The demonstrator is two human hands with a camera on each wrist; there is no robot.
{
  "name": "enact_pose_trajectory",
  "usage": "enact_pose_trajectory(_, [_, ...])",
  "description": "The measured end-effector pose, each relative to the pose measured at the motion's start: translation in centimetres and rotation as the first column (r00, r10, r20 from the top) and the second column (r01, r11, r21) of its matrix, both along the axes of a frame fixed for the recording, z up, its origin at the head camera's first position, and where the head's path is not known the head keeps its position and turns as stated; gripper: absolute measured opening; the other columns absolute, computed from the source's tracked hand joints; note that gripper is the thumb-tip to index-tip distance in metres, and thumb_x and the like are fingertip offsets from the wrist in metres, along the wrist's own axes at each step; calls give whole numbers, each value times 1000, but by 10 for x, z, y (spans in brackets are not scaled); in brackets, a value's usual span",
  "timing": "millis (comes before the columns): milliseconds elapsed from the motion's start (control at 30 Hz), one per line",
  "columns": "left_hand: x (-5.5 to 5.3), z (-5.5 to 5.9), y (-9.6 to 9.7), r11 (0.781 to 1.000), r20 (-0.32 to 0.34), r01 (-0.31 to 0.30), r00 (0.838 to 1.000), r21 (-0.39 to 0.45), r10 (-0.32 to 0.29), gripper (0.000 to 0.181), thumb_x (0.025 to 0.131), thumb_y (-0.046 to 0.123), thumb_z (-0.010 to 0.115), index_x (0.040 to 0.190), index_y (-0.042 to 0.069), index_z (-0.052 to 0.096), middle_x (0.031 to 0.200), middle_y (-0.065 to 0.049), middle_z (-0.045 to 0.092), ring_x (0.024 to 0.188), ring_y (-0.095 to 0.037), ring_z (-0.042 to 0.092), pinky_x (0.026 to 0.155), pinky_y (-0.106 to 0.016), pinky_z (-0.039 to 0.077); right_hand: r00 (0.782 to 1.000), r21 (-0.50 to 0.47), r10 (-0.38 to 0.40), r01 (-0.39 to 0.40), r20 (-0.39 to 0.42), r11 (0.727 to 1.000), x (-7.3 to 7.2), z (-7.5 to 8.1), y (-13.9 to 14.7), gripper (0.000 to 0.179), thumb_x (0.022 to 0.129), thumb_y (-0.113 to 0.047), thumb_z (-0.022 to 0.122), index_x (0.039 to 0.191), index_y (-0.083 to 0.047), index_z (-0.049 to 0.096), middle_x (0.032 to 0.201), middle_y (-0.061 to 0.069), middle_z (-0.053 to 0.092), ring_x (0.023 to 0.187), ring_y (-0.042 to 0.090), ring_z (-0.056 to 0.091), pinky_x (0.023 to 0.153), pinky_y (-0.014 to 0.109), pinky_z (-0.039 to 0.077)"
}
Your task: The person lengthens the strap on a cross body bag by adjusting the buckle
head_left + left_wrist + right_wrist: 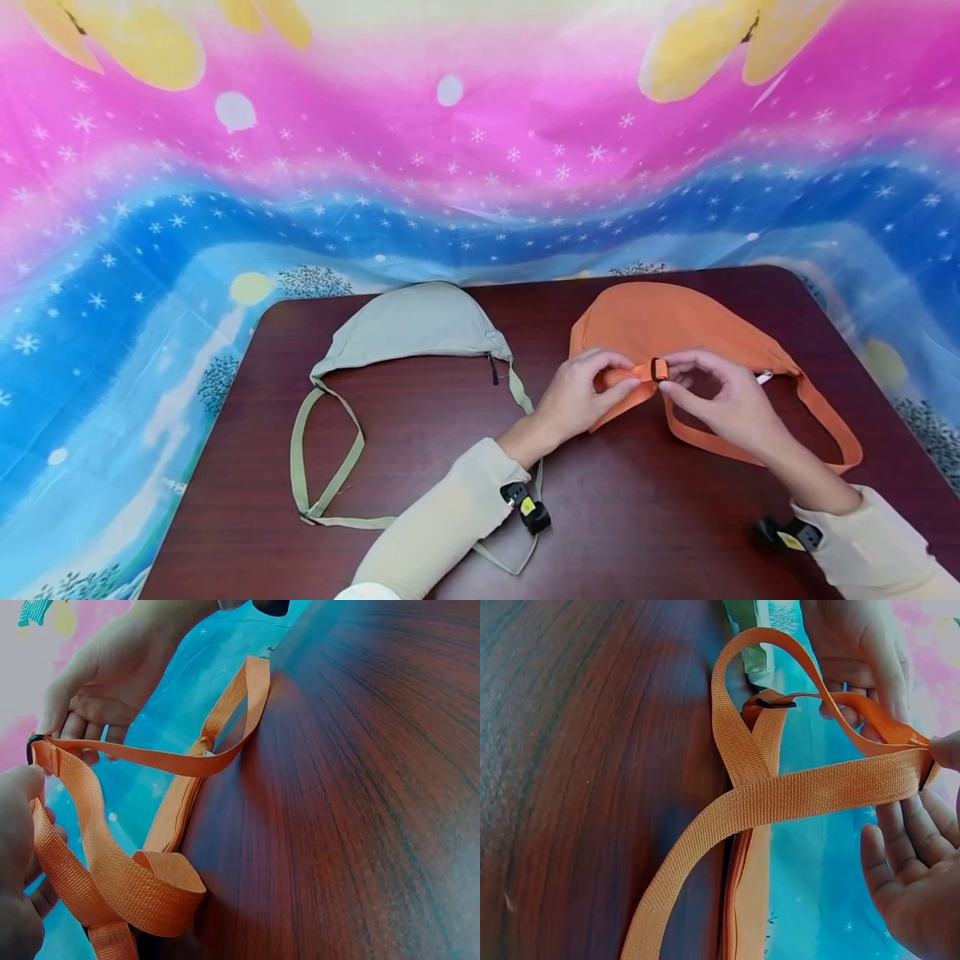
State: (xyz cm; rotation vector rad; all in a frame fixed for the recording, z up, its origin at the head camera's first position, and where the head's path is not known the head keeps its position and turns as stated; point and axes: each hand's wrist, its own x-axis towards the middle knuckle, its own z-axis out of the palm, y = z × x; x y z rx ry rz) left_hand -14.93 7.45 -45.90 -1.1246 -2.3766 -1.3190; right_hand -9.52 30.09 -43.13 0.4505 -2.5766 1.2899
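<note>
An orange waist bag (660,321) lies on the table at the right, its orange strap (810,791) raised off the tabletop in front of it. Thumb and fingers of my left hand (581,387) pinch the strap just left of a small black slider buckle (659,369). From the other side my right hand (723,396) pinches the strap at the buckle's right edge. In the left wrist view the buckle (33,742) sits between both hands, with strap loops (97,825) hanging below it. The right wrist view shows the strap threaded through the buckle (928,774).
A grey-green waist bag (420,325) lies at the left of the dark wooden table (240,467), its thin strap (300,450) looped toward the front. My left forearm passes over part of that strap. Behind the table hangs a colourful printed cloth (465,158).
</note>
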Motion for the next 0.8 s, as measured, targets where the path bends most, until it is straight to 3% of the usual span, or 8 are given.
enact_pose_trajectory(233, [-1,1,1,1000,2,-15,1000,4,15,24,96,24,74,116,11,71,111,1,71,98,-3,59,85,-6,41,1000,1,23,-23,3,1000,-5,-1,-7,32,88,-1,78,118,-11,71,98,-2,71,82,7,63,71,17,51])
enact_pose_trajectory(367, [-2,2,0,1000,41,7,999,8,-8,30,94,24,75,120,10,69,114,0,70,96,-3,58,82,-7,42,1000,-1,26,-26,2,1000,-8,0,-11,31,88,-1,78,117,-9,71,97,-3,71,81,6,63,71,16,52])
enact_pose_trajectory(567, [-2,2,-4,997,68,0,998,-72,5,43,89,26,82,124,11,62,118,1,67,98,-5,59,86,-10,43,1000,-5,29,-29,9,1000,-10,-1,-13,26,90,-1,77,115,-7,71,96,-1,70,81,6,63,70,16,52])
enact_pose_trajectory(800, [-3,1,-9,993,46,-42,998,-112,47,28,90,22,80,111,12,65,106,3,69,91,-6,58,81,-12,43,1000,-24,17,-16,14,1000,-8,1,-13,27,91,-2,75,117,-8,71,98,-2,71,83,6,63,71,16,51])
